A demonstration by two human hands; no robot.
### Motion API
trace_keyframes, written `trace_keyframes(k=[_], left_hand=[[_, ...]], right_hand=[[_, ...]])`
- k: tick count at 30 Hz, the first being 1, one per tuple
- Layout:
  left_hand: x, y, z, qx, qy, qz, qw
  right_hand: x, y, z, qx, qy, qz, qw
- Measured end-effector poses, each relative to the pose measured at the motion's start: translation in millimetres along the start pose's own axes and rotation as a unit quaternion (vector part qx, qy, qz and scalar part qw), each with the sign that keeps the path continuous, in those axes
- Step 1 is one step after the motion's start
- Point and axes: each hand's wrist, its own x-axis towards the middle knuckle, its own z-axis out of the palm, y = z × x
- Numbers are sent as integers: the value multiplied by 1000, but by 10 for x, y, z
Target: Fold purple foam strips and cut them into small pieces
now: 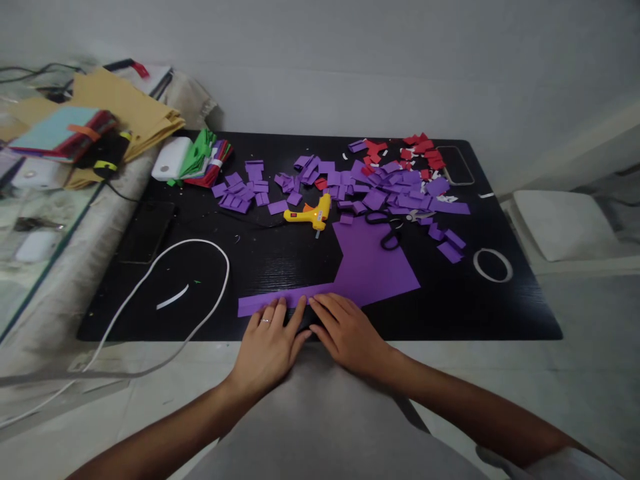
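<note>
Purple strip (pixel 257 302), lying along the front edge of the table (pixel 270 257), just beyond the fingers. Long axis running left to right, angled slightly away toward the right, with the right end meeting the purple sheet (pixel 373 267). Nearer to the left hand (pixel 265 343), spread open with fingertips on the near edge; at the right end, the right hand (pixel 353 340), fingers bent and touching paper, but impossible to tell whether pinching. Farther off, glue gun (pixel 310 215) and scissors (pixel 413 215). No container distinguishable.

Left hand (pixel 270 337), right hand (pixel 350 333) on purple strip (pixel 275 302), seemingly pressing.
</note>
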Motion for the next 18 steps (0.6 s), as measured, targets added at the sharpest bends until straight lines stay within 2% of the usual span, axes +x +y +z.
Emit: trace_keyframes(k=[7,18], left_hand=[[-50,-62,-20,-28,1,-12,1000],[-335,-418,-55,29,43,0,999]], right_hand=[[24,-27,9,-23,-11,-3,1000],[46,-40,-7,-20,-13,9,1000]])
